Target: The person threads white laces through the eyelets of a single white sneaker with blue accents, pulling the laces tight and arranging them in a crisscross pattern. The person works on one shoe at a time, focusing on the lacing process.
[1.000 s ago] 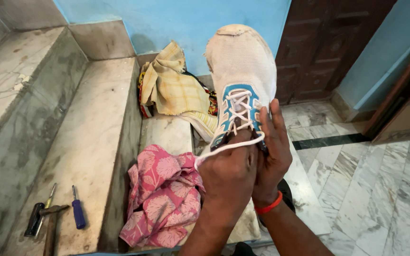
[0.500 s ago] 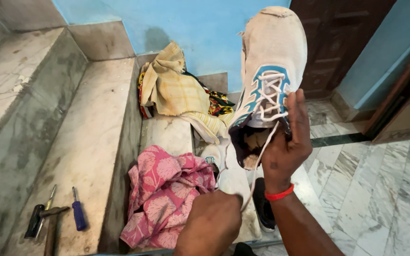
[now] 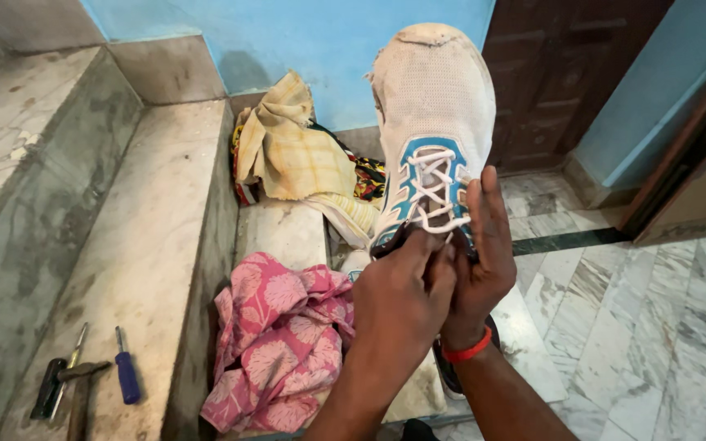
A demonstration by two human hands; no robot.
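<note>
Left hand [image 3: 398,286] back at shoe [image 3: 433,122] laces

Worn white mesh sneaker [image 3: 433,122] held up centre, toe away, both hands at its laces: left hand [image 3: 402,298] left of right hand [image 3: 484,261]. Crumpled pink floral cloth [image 3: 279,343] on the marble step [image 3: 283,233] below-left. Yellow checked cloth [image 3: 296,155] behind it. Blue-handled screwdriver [image 3: 127,371] and hammer [image 3: 79,392] on upper step, far left.

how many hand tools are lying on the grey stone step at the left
3, close together at the step's near end: a blue-handled screwdriver, a hammer and a dark-handled tool overlapping the hammer. More may lie outside the view.
</note>
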